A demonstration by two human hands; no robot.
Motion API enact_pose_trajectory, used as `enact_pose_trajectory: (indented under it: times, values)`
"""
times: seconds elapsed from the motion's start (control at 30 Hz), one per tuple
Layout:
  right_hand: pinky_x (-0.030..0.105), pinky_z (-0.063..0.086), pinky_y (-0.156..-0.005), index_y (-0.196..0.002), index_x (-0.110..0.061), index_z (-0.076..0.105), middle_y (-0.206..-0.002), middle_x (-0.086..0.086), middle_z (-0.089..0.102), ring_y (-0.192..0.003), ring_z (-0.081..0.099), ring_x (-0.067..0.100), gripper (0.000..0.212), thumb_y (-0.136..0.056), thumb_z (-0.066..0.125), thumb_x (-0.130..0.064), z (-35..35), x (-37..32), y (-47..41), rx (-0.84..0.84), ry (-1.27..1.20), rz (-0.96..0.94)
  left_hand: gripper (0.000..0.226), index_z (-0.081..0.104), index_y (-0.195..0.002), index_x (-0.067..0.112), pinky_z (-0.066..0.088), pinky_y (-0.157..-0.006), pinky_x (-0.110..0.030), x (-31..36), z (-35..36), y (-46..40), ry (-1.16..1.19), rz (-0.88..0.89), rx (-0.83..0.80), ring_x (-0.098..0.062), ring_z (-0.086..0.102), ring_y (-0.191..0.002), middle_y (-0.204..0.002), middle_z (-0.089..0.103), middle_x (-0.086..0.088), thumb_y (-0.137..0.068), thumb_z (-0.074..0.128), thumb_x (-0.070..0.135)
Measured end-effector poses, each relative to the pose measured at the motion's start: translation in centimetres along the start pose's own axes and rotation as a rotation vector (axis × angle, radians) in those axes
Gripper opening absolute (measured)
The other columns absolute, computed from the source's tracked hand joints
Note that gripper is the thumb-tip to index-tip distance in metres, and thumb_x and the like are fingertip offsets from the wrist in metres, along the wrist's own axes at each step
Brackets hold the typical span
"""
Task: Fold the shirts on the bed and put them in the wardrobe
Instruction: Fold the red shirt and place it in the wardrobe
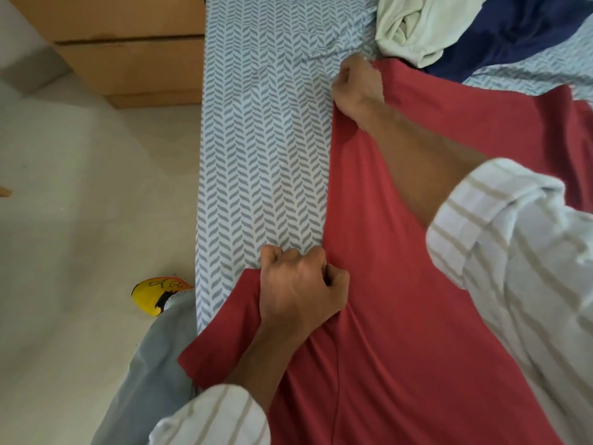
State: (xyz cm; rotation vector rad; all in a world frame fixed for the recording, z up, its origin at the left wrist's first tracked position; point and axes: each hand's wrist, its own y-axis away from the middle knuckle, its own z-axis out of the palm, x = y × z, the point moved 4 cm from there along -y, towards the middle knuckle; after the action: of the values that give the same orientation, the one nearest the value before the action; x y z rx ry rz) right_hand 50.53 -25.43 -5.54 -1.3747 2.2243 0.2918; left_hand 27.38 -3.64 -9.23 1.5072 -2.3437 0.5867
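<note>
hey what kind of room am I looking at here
Most likely a bedroom. A bed with a grey-and-white leaf-patterned sheet has a red shirt spread on it, more crumpled clothes lie at its far end, and light wooden drawers stand beside it.

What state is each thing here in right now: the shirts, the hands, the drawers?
Red shirt: spread flat on the bed, left edge gripped.
Left hand: gripping the red shirt near its sleeve.
Right hand: gripping the shirt's far edge.
Pale green shirt: crumpled, unfolded.
Navy shirt: unfolded, heaped.
Drawers: closed.
</note>
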Motion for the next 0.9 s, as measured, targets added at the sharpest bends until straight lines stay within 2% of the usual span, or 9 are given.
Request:
enact_pose_trajectory:
  times: [0.13, 0.23, 0.33, 0.43, 0.53, 0.57, 0.67, 0.77, 0.9]
  values:
    - [0.031, 0.042, -0.084, -0.116, -0.007, 0.061, -0.107, 0.009, 0.068, -0.099, 0.063, 0.028, 0.027, -0.093, 0.049, -0.016, -3.9, 4.2, 6.4, 0.013, -0.091, -0.147, 0.023, 0.043, -0.057, 0.023, 0.038, -0.079, -0.037, 0.8, -0.8, 0.0, -0.085, -0.030, -0.077, -0.022, 0.048, -0.046, -0.047, 0.052, 0.001, -0.072, 0.054, 0.036]
    - [0.037, 0.044, -0.082, -0.108, -0.007, 0.062, -0.100, 0.011, 0.065, -0.092, 0.060, 0.030, 0.022, -0.091, 0.051, -0.016, -9.3, 10.7, 12.0, 0.089, -0.033, -0.152, 0.021, 0.047, -0.058, 0.021, 0.036, -0.079, -0.038, 1.4, -1.3, 0.2, -0.160, -0.050, -0.114, -0.026, 0.054, -0.050, -0.048, 0.054, -0.003, -0.073, 0.050, 0.036]
    - [0.041, 0.044, -0.083, -0.106, -0.006, 0.062, -0.101, 0.015, 0.066, -0.094, 0.060, 0.035, 0.022, -0.091, 0.051, -0.018, -16.8, 20.0, 17.3, 0.193, 0.044, -0.003, 0.025, 0.054, -0.064, 0.016, 0.040, -0.077, -0.040, 2.3, -1.4, 0.8, -0.266, -0.066, -0.133, -0.029, 0.058, -0.053, -0.052, 0.058, -0.009, -0.076, 0.044, 0.035]
    - [0.043, 0.047, -0.085, -0.108, -0.005, 0.065, -0.105, 0.024, 0.067, -0.099, 0.062, 0.041, 0.039, -0.085, 0.043, -0.029, -23.8, 29.6, 21.3, 0.246, 0.112, 0.244, 0.031, 0.057, -0.073, 0.013, 0.042, -0.076, -0.041, 3.0, -1.6, 1.3, -0.395, -0.103, -0.178, -0.033, 0.065, -0.061, -0.060, 0.063, -0.014, -0.078, 0.039, 0.038]
    - [0.041, 0.046, -0.086, -0.105, -0.009, 0.069, -0.099, 0.024, 0.068, -0.105, 0.060, 0.041, 0.031, -0.089, 0.052, -0.029, -27.5, 36.6, 23.7, 0.113, 0.184, 0.378, 0.029, 0.056, -0.090, 0.010, 0.043, -0.083, -0.046, 4.2, -2.3, 0.7, -0.479, -0.222, -0.204, -0.036, 0.067, -0.082, -0.075, 0.067, -0.018, -0.074, 0.060, 0.034]
    - [0.038, 0.045, -0.083, -0.102, -0.014, 0.069, -0.092, 0.020, 0.069, -0.104, 0.061, 0.039, 0.026, -0.089, 0.056, -0.031, -27.6, 37.5, 24.2, 0.066, 0.182, 0.369, 0.037, 0.056, -0.096, 0.008, 0.042, -0.084, -0.049, 4.6, -2.4, 0.2, -0.503, -0.228, -0.176, -0.037, 0.064, -0.088, -0.081, 0.067, -0.020, -0.068, 0.070, 0.028]
    - [0.040, 0.048, -0.074, -0.098, -0.023, 0.063, -0.085, 0.012, 0.062, -0.091, 0.063, 0.037, 0.021, -0.093, 0.054, -0.041, -26.7, 40.3, 24.2, 0.090, 0.214, 0.290, 0.054, 0.060, -0.105, 0.007, 0.042, -0.081, -0.051, 10.1, -0.1, -3.1, -0.490, -0.007, -0.067, -0.038, 0.058, -0.094, -0.091, 0.065, -0.019, -0.056, 0.073, 0.025]
    - [0.041, 0.050, -0.066, -0.094, -0.021, 0.058, -0.083, 0.012, 0.065, -0.082, 0.066, 0.035, 0.021, -0.094, 0.050, -0.040, -26.1, 41.7, 22.5, 0.181, 0.302, 0.266, 0.045, 0.064, -0.103, 0.017, 0.044, -0.078, -0.045, 18.9, 5.2, -8.3, -0.399, 0.227, -0.094, -0.033, 0.058, -0.094, -0.094, 0.064, -0.008, -0.063, 0.054, 0.033]
    - [0.037, 0.047, -0.061, -0.088, -0.020, 0.053, -0.076, 0.009, 0.064, -0.073, 0.065, 0.033, 0.026, -0.090, 0.044, -0.044, -25.9, 43.7, 21.6, 0.218, 0.273, 0.258, 0.020, 0.067, -0.096, 0.013, 0.044, -0.084, -0.039, 31.9, 14.2, -15.8, -0.102, 0.328, -0.241, -0.032, 0.060, -0.092, -0.094, 0.066, -0.009, -0.081, 0.057, 0.023]
